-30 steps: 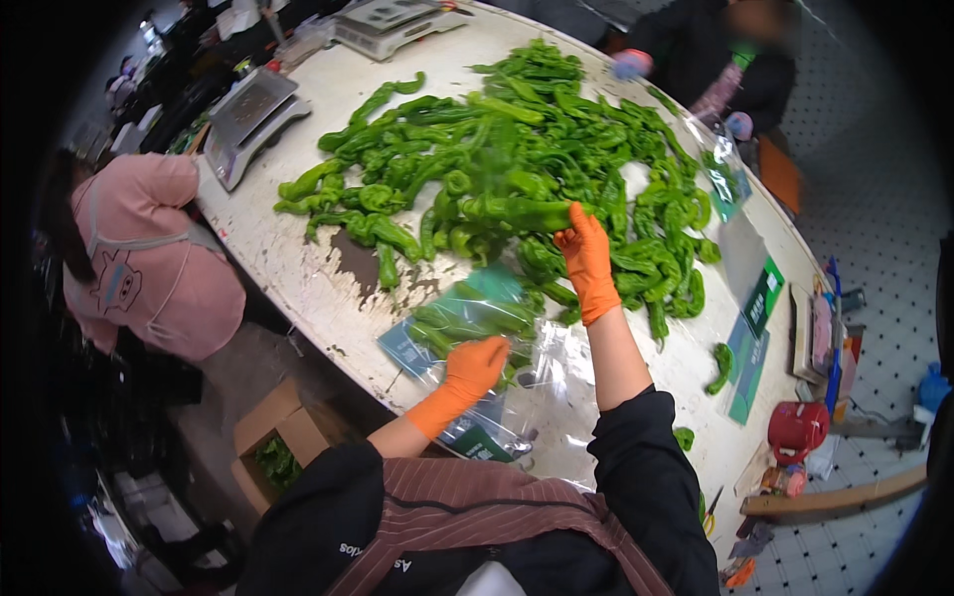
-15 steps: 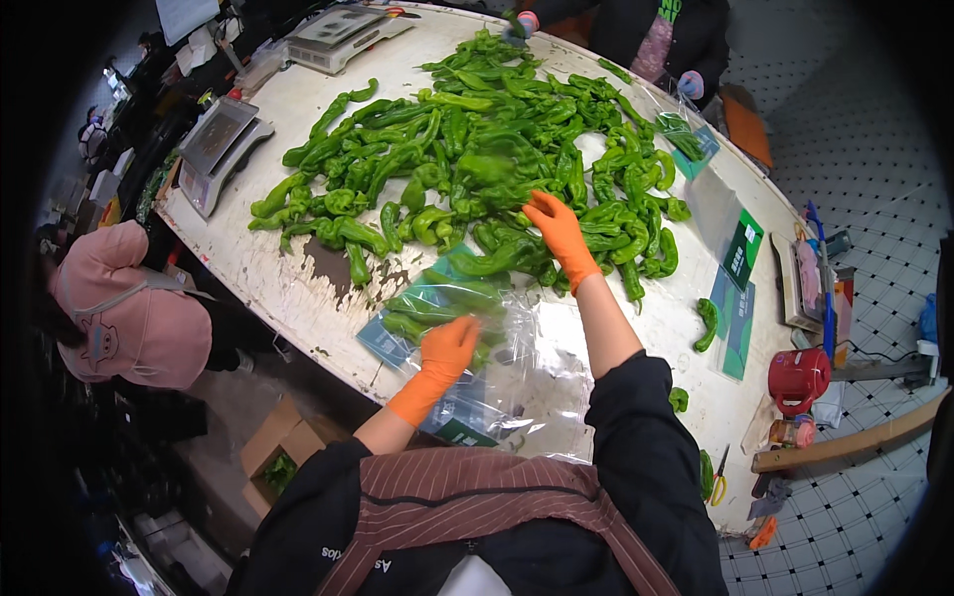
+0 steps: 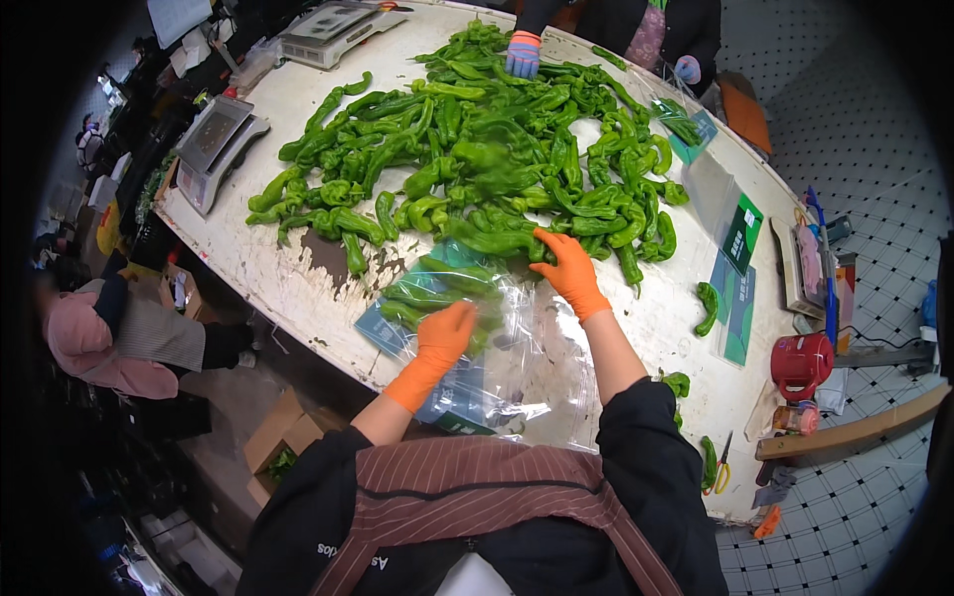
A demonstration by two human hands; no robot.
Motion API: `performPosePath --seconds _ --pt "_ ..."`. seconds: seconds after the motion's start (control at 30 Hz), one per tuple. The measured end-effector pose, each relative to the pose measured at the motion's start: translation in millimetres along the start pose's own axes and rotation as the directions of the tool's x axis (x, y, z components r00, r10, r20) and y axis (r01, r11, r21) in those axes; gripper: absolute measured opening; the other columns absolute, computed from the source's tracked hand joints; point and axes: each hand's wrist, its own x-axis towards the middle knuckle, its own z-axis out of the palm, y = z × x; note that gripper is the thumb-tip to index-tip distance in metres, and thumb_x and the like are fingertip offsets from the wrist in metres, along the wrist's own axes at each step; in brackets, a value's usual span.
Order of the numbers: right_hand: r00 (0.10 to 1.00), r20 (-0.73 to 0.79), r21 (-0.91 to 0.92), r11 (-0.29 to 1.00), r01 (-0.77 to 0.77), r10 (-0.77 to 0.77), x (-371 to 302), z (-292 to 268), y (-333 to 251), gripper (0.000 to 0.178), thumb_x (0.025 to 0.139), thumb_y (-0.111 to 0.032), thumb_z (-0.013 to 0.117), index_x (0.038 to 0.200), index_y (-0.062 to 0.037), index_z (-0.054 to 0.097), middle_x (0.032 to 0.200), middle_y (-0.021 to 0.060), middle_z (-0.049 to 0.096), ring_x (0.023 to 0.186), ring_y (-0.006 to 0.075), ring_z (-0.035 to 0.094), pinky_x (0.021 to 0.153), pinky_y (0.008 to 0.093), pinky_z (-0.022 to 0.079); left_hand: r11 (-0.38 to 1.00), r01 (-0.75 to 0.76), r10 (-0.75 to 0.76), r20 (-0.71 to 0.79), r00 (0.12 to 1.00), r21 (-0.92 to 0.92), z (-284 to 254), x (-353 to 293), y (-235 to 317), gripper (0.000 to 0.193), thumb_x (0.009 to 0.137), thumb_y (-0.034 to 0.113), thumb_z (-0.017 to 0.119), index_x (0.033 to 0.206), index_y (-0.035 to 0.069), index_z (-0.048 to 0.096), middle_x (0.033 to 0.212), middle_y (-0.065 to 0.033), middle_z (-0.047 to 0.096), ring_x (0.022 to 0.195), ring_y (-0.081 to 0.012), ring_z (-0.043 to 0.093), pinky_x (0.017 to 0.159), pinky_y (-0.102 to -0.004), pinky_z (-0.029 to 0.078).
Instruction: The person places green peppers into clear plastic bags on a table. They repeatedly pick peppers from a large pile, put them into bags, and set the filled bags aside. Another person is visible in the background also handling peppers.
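Head view: we're standing at a white tabletop [image 3: 298, 288] with a big heap of long green peppers [image 3: 477, 149] spread over it.

Our left hand [image 3: 444, 333], orange glove, lies flat on a clear plastic bag [image 3: 497, 348] at the near edge, fingers together, pressing the film down. Bag already has several peppers inside, up at its far end beside that hand. More bags with teal print are stacked under it.

Our right hand [image 3: 566, 270], also orange-gloved, is at the near edge of the heap, just past the bag mouth. Fingers curled down over a pepper [image 3: 497, 241]; can't tell if they're actually closed on it or only touching.

Other stuff:
- two scales at the far left corner, one [image 3: 221, 139] nearer, one [image 3: 328, 20] farther
- another person's hand in a blue glove [image 3: 523, 55] in the pile at the far side
- loose peppers on the right, one [image 3: 708, 306] near the green packets [image 3: 741, 233]
- red cup [image 3: 801, 364] by the right edge, scissors [image 3: 719, 467] near it
- a person in pink [image 3: 84, 343] low on the left, cardboard box [image 3: 283, 447] on the floor.
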Motion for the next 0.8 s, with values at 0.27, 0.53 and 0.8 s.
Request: performPosePath --seconds 0.27,0.53,0.8 --pt "0.973 -0.197 0.398 0.917 -0.033 0.121 -48.1 -35.1 -53.6 0.052 0.069 -0.014 0.083 0.117 -0.0082 0.064 0.104 0.0073 0.063 0.09 0.0202 0.061 0.073 0.0285 0.049 1.0 -0.01 0.01 -0.019 1.0 -0.019 2.3 -2.8 -0.3 0.011 0.087 0.021 0.067 0.091 0.011 0.068 0.056 -0.0074 0.052 0.048 -0.0216 0.05 0.047 -0.0331 0.039" --pt "0.943 -0.311 0.258 0.965 -0.035 0.117 -97.9 -63.5 -86.2 0.059 0.068 -0.015 0.085 0.121 -0.0078 0.061 0.097 0.0031 0.056 0.08 0.0146 0.05 0.069 0.0259 0.044 0.996 0.078 -0.075 0.063 0.995 -0.043 -0.6 -0.6 0.0 0.012 0.087 0.022 0.066 0.091 0.01 0.067 0.058 -0.0069 0.052 0.05 -0.0197 0.048 0.049 -0.0323 0.04" --pt "0.873 0.179 0.868 0.344 -0.357 0.454 -180.1 -66.4 -56.8 0.042 0.082 -0.007 0.072 0.122 -0.0014 0.06 0.089 0.008 0.066 0.071 0.0139 0.062 0.067 0.0267 0.051 0.913 0.277 -0.255 0.11 0.961 -0.299 -17.6 -8.2 3.5 0.017 0.087 0.02 0.067 0.095 0.004 0.069 0.061 -0.0012 0.056 0.056 -0.0093 0.047 0.054 -0.0265 0.041"
